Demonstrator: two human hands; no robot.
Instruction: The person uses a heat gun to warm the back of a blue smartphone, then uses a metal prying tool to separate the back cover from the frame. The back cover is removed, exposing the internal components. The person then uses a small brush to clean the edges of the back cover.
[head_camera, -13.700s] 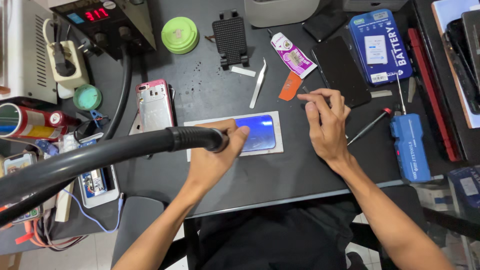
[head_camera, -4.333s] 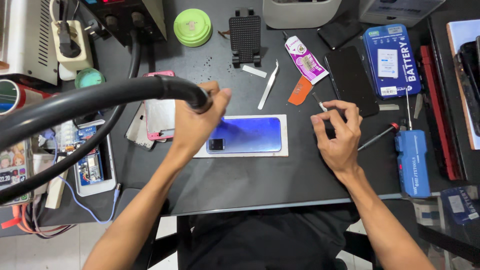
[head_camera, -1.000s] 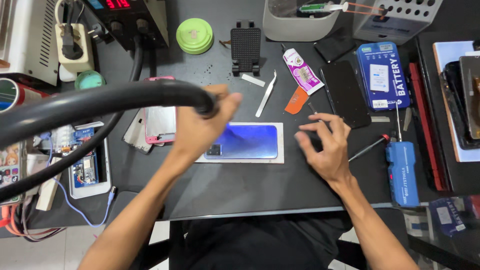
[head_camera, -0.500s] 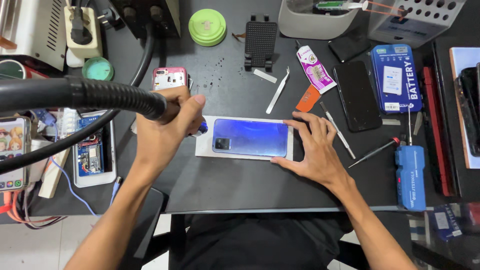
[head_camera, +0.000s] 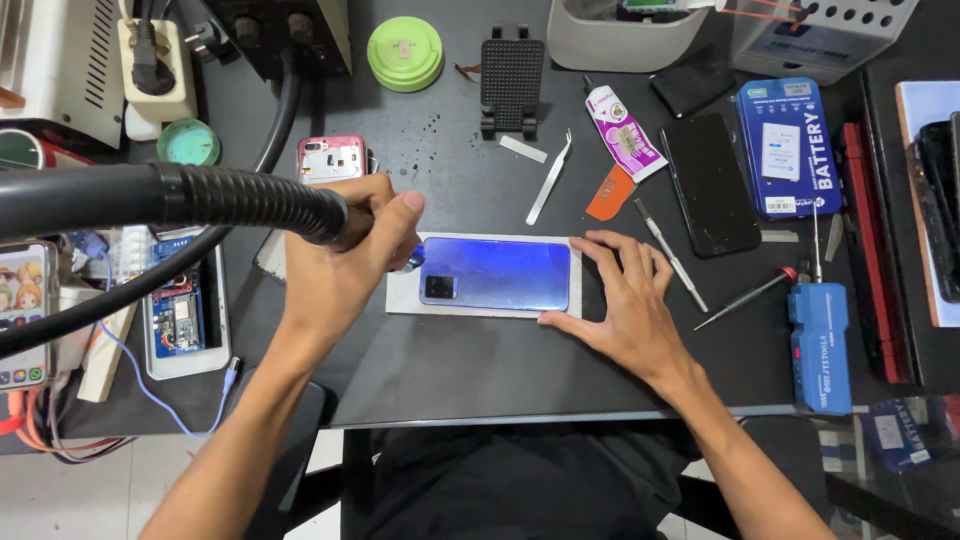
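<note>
Holding the hot air nozzle (head_camera: 395, 255) in my left hand (head_camera: 345, 255), fist wrapped around the black hose handle, I've got the tip at the camera-end corner of the blue phone (head_camera: 495, 274). The phone lies face down on the white pad (head_camera: 400, 300), and my right hand (head_camera: 625, 305) rests flat, fingers spread, on its far end. Back cover looks fully seated, so I'd say I'm only at the heating stage; the metal tweezers (head_camera: 548, 178) above the phone sit untouched.

Two hands (head_camera: 345, 265) (head_camera: 625, 305); one blue phone (head_camera: 495, 273); one tweezers (head_camera: 548, 178); two green lids (head_camera: 405, 52) (head_camera: 188, 142); one black hose (head_camera: 180, 195)
</note>
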